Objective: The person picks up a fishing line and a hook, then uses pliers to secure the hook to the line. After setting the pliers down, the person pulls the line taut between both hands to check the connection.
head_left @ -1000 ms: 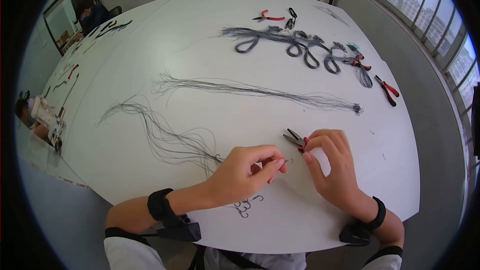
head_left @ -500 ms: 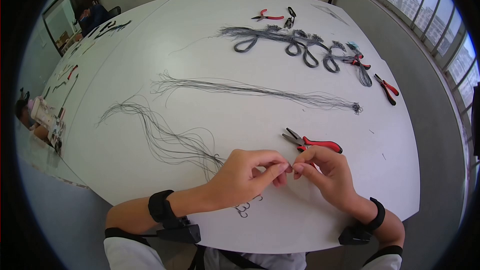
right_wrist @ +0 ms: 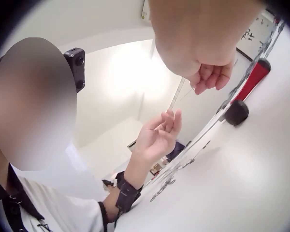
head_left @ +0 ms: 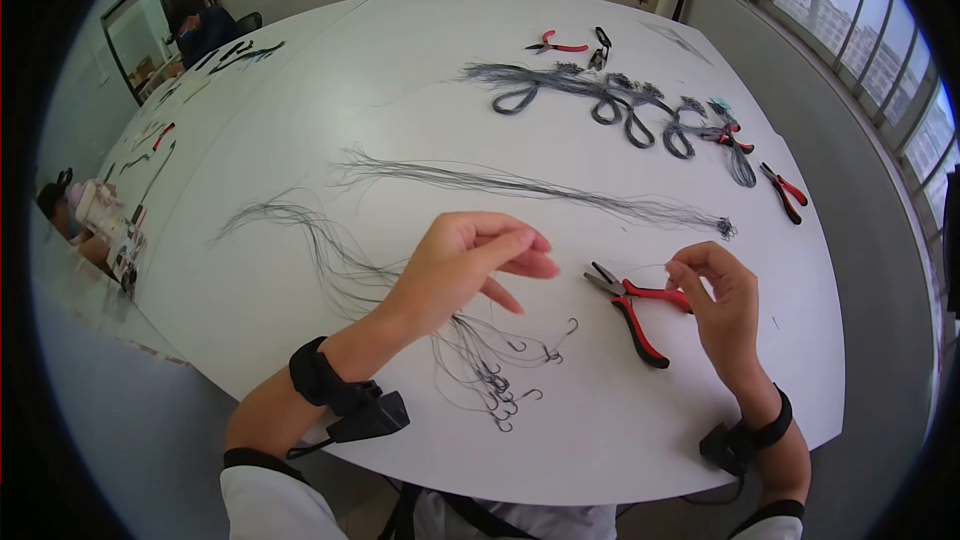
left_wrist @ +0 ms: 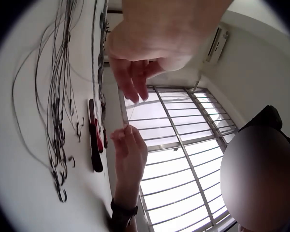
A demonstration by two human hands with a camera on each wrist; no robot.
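Note:
In the head view, my right hand (head_left: 715,300) pinches a thin pale line (head_left: 645,267) between thumb and fingertips, right of the pliers. Its free stretch reaches toward the left, and it also shows as a faint strand in the left wrist view. My left hand (head_left: 470,265) is raised over the table with loosely bent fingers spread apart. Below it, several dark fish hooks (head_left: 505,390) on grey lines (head_left: 320,240) lie on the table. Red-and-black pliers (head_left: 640,325) lie between the hands with handles spread, the right hand overlapping one handle's end.
A second bundle of lines (head_left: 520,185) stretches across the table (head_left: 250,340), hooks clustered at its right end. Farther back lie looped bundles (head_left: 600,100), red-handled pliers (head_left: 557,44) and black clippers (head_left: 600,48). More pliers (head_left: 785,192) rest near the right edge.
My hands were close together, and now they are apart, the left raised and left, the right farther right with the thin line. The hooks under the left hand and the whole pliers have come into sight.

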